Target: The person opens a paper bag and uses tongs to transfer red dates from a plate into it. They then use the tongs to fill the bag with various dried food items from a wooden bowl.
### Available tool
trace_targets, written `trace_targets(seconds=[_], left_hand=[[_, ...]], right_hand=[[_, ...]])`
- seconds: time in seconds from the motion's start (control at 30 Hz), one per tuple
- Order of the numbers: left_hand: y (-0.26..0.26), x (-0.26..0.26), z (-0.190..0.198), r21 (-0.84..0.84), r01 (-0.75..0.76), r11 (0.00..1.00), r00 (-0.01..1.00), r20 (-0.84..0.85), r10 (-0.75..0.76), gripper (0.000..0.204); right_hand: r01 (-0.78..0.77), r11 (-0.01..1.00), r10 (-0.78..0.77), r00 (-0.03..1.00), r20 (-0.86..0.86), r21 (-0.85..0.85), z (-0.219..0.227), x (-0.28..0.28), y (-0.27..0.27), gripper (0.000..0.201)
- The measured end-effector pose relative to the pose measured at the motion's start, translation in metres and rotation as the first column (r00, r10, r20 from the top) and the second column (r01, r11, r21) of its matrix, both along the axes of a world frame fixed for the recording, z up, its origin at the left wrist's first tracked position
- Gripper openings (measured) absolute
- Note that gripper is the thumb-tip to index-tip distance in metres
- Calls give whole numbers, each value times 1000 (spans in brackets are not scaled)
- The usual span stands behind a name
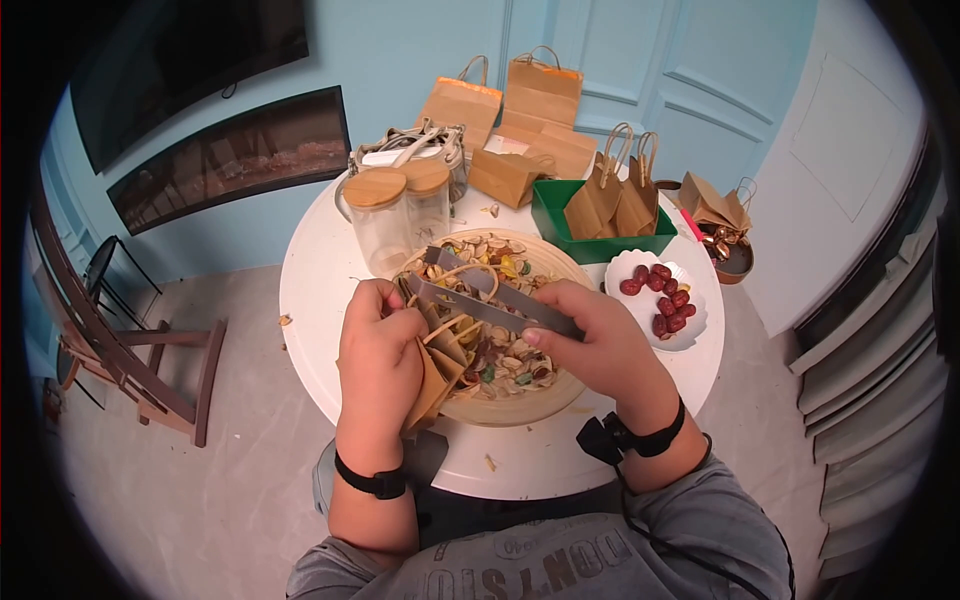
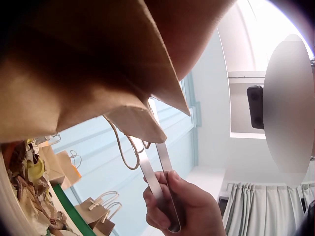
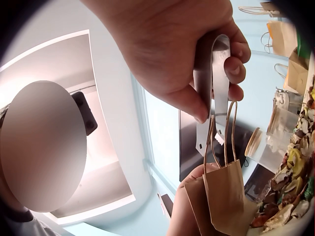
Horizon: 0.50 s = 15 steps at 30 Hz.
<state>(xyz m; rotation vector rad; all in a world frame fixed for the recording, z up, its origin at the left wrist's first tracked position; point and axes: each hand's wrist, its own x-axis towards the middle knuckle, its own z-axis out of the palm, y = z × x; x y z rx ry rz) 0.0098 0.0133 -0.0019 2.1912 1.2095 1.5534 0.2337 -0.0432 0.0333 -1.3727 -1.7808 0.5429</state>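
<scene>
My left hand [image 1: 380, 355] grips a small brown paper bag [image 1: 432, 388] near its top, over the left side of a round tray [image 1: 500, 411] of mixed dried pieces [image 1: 510, 365]. The right hand [image 1: 605, 345] holds metal tongs [image 1: 548, 309] between thumb and fingers, their tips pointing left above the tray. In the right wrist view, the tongs [image 3: 220, 78] are beside the looped handles of the bag [image 3: 225, 199]; whether they touch is unclear. The bag [image 2: 74, 93] fills much of the left wrist view, its inside shadowed.
Two lidded jars [image 1: 380, 225] stand behind the tray at the left. A green box [image 1: 600, 248] with paper bags is at the back right, near a white plate [image 1: 690, 335] of red dates [image 1: 670, 305]. More bags [image 1: 541, 95] and a fabric bag [image 1: 450, 150] stand behind.
</scene>
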Motion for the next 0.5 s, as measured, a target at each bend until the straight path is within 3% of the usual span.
trace_targets(seconds=[0.2,0.3,0.37,0.47,0.5], left_hand=[[2,-5,-2,23,6,1000,1000,9,-6,10],[3,-6,-3,-2,7,1000,998,64,-7,10],[2,-6,-3,-30,6,1000,996,94,-3,11],[5,-8,-4,5,57,998,995,78,-57,11],[5,-8,-5,-27,43,999,997,70,-41,11]], right_hand=[[-66,996,70,995,66,-57,10,-11,0,30],[-126,992,125,969,214,-11,24,-12,9,30],[-187,979,144,917,372,82,36,-10,15,31],[-142,974,64,918,391,175,67,-12,2,33],[-161,942,42,927,373,294,69,-11,0,36]])
